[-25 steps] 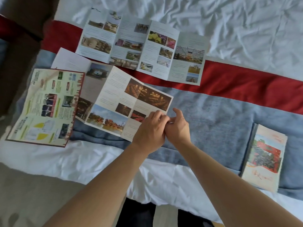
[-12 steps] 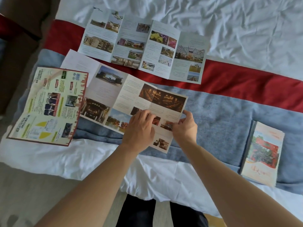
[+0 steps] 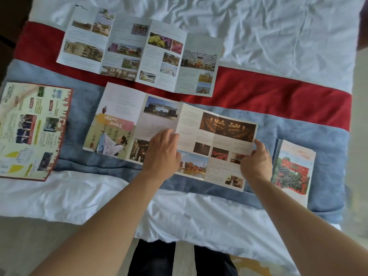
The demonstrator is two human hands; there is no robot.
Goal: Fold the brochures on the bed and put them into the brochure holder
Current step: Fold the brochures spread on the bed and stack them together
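A wide unfolded brochure with dark photo panels lies flat on the blue blanket in front of me. My left hand rests on its middle with the fingers spread. My right hand pinches its right edge between thumb and fingers. A second unfolded brochure lies farther back across the red stripe. A yellow-green leaflet lies open at the left. At the right sits the brochure holder, with a red-pictured folded brochure on top.
The bed carries a crumpled white sheet, a red band and a blue blanket. Its near edge hangs over the floor, where my dark trousers show. A dark piece of furniture stands at the far left.
The dark-photo brochure has slid rightward off the yellow-green leaflet and now lies fully spread. My hands moved apart: the left onto its middle, the right to its right edge.
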